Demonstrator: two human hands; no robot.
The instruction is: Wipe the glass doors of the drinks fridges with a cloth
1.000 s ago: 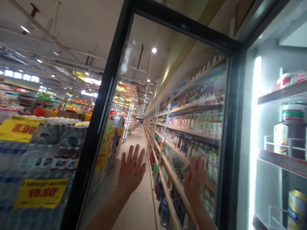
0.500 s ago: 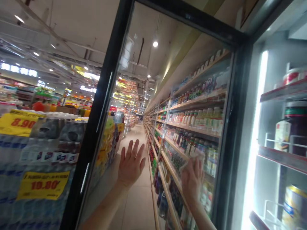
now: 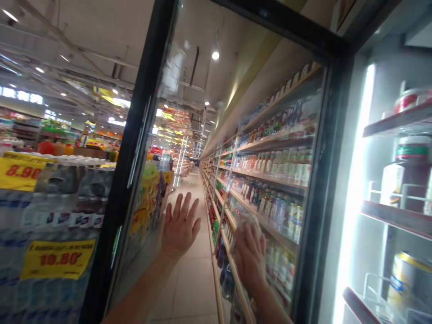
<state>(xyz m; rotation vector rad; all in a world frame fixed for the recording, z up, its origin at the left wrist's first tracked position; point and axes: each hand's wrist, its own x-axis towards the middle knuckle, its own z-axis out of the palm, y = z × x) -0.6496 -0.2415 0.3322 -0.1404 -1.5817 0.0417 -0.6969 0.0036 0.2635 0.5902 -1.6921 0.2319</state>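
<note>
A glass fridge door (image 3: 216, 103) with a black frame (image 3: 133, 139) stands swung open in front of me. My left hand (image 3: 179, 227) lies flat against the glass with its fingers spread and holds nothing. My right hand (image 3: 250, 257) presses a pale, blurred cloth (image 3: 248, 221) against the glass lower right of the left hand. Through the glass I see a long shop aisle.
The lit fridge interior (image 3: 357, 180) is at the right, with shelves holding a dark jar (image 3: 408, 173) and a can (image 3: 407, 281). Stacked water bottles with yellow price signs (image 3: 57, 258) stand at the left. Drink shelves (image 3: 270, 171) line the aisle behind the glass.
My right hand has slid left and slightly down across the glass with the cloth. The left hand stays flat on the glass. The view has shifted a little.
</note>
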